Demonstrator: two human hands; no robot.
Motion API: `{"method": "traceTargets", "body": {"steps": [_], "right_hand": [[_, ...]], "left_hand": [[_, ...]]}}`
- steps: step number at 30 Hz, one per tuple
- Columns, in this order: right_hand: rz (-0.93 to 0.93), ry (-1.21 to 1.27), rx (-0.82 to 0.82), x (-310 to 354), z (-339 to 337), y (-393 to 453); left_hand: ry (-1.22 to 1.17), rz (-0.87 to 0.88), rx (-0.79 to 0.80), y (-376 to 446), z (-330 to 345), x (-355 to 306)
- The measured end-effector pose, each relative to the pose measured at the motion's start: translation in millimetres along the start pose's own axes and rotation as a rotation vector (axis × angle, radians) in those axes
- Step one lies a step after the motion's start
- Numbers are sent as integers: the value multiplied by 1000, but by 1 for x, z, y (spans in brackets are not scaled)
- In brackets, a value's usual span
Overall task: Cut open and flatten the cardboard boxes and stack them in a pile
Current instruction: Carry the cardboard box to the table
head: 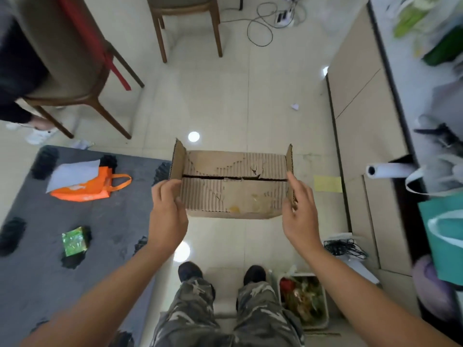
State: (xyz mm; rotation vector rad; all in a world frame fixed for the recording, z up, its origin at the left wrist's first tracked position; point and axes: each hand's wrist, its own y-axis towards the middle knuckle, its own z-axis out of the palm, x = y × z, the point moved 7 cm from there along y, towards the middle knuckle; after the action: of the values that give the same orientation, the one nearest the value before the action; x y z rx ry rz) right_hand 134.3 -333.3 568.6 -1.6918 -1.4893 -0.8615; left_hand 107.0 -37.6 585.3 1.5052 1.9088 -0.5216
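At the centre of the frame a cardboard box (234,184) is held up over the pale tiled floor (225,96), its torn flaps facing the camera with a dark slit running across between them. The left hand (166,211) grips the box's left end, fingers curled over the raised side flap. The right hand (299,209) pinches the right side flap between thumb and fingers (the index finger lies straight along the flap's edge). At lower left a grey mat (37,246) carries an orange bag (87,187) and a small green packet (75,241). Two wooden chairs (185,21) stand in the upper part of the frame. A bin of rubbish (304,299) sits at lower right, just beside the person's right shoe (254,274).
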Motion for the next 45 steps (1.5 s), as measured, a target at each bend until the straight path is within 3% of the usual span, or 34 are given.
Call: {"method": "traceTargets", "body": {"steps": [2, 6, 10, 14, 19, 28, 32, 37, 45], "right_hand": [[-7, 72, -43, 8, -20, -6], [223, 380, -93, -14, -53, -9], [319, 401, 4, -28, -66, -12], [289, 465, 104, -12, -60, -11], [309, 427, 60, -4, -35, 19], [376, 342, -1, 45, 23, 134], [363, 357, -13, 68, 30, 188], [328, 416, -14, 85, 23, 253], [365, 480, -19, 55, 7, 375]], "left_hand": [[-13, -8, -33, -2, -13, -24], [-69, -47, -116, -12, -32, -56], [-118, -92, -154, -13, -40, -75], [-269, -99, -71, 5, -37, -76], [-312, -125, 83, 44, -25, -50], [-645, -335, 184, 168, -12, -6], [-680, -294, 301, 235, -7, -11], [-670, -247, 298, 313, 1, -36], [-571, -227, 301, 414, 55, -67]]}}
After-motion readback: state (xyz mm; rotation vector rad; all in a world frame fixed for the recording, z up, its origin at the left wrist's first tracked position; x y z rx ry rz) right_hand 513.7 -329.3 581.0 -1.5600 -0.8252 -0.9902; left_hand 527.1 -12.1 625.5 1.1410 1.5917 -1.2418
